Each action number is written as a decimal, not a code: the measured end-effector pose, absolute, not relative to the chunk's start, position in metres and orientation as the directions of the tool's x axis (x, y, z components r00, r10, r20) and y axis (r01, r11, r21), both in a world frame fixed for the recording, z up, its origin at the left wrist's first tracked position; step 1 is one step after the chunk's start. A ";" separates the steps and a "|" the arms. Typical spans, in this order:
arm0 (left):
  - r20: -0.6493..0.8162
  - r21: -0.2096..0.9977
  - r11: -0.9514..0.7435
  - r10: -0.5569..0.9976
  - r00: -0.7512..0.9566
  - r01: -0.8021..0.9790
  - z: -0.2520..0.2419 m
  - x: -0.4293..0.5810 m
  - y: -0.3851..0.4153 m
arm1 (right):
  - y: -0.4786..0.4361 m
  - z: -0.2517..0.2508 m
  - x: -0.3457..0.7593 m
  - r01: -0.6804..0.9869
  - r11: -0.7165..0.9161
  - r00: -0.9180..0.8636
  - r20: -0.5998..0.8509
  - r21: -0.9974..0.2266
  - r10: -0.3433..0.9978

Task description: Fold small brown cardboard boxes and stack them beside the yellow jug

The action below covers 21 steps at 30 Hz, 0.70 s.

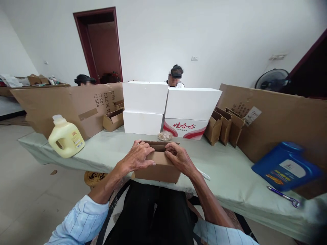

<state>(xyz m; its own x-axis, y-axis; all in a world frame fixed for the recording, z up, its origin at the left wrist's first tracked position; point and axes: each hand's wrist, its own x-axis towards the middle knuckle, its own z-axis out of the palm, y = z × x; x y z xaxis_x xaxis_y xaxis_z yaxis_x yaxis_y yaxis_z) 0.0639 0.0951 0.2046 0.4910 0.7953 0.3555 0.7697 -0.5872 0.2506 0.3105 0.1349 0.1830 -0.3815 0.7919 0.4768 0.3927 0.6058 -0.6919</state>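
A small brown cardboard box stands near the front edge of the table, its top at least partly open. My left hand grips its left upper part, with the fingers over the top edge and the thumb on the front wall. At the right upper corner, my right hand pinches the rim between bent fingers and thumb. Whatever is inside the box cannot be seen. Just behind it sits a small clear bag with pale contents. Partly hidden by my right forearm is a white, thin object.
White boxes are stacked at the back, between large cardboard sheets. Folded cartons stand at right. A yellow jug is left; a blue bottle and a wrench-like tool are right. Two people sit beyond.
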 end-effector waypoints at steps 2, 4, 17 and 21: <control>0.352 0.265 -0.589 0.796 0.492 0.763 0.204 0.066 0.095 | 0.134 0.181 0.310 0.400 0.608 -0.363 0.491 -0.686 0.792; 0.370 0.288 -0.592 0.794 0.482 0.753 0.204 0.062 0.094 | 0.133 0.180 0.310 0.418 0.620 -0.372 0.498 -0.664 0.783; 0.112 0.272 -0.606 0.791 0.601 0.747 0.218 0.016 0.101 | 0.109 0.212 0.315 0.610 0.699 -0.596 0.367 -0.372 0.715; -0.048 0.236 -0.644 0.740 0.671 0.727 0.225 0.018 0.107 | 0.100 0.225 0.312 0.647 0.704 -0.683 0.189 -0.291 0.706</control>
